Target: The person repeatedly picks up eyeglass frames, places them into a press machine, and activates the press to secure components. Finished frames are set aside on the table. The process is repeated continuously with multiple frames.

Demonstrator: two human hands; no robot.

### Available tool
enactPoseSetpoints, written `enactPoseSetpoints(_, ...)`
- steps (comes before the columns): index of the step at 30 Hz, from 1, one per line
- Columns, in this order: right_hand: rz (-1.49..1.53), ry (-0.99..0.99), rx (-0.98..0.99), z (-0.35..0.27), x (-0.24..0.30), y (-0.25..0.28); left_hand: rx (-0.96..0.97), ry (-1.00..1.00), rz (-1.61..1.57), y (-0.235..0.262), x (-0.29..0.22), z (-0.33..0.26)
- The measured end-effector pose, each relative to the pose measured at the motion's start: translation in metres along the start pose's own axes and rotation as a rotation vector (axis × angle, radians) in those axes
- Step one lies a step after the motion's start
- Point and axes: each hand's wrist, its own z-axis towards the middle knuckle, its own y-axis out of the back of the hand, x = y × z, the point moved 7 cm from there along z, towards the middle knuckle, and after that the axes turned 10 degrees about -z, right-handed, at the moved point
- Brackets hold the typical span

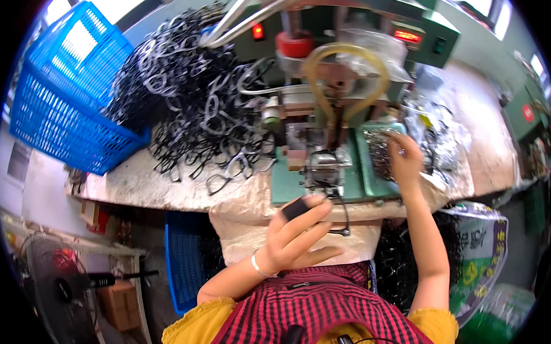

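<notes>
Both hands are working apart: my left hand (297, 233) is pinching a black eyeglass frame (323, 210) by one end, keeping it just below the small green machine (324, 167), while my right hand (403, 157) is reaching into the tray of small metal parts (376, 152), fingers curled, whether closed on one I cannot tell. It is looking thin, dark, lens openings empty.

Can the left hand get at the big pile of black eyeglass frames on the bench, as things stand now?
Probably yes. The left hand holds a black frame piece low at the bench edge. The pile of black frames lies up and to its left, with bare bench top between them and nothing blocking. The held piece may hinder grasping.
</notes>
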Motion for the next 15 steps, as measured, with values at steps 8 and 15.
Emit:
enactPoseSetpoints(8, 0.676, -0.701, -0.241, -0.068, -0.052, 0.008, -0.385, 0.695, 0.58, 0.163, 0.1, -0.119)
enactPoseSetpoints(15, 0.531, -0.435, -0.008, -0.016, 0.009, -0.037, 0.01, 0.525, 0.553, 0.098, 0.181, -0.023)
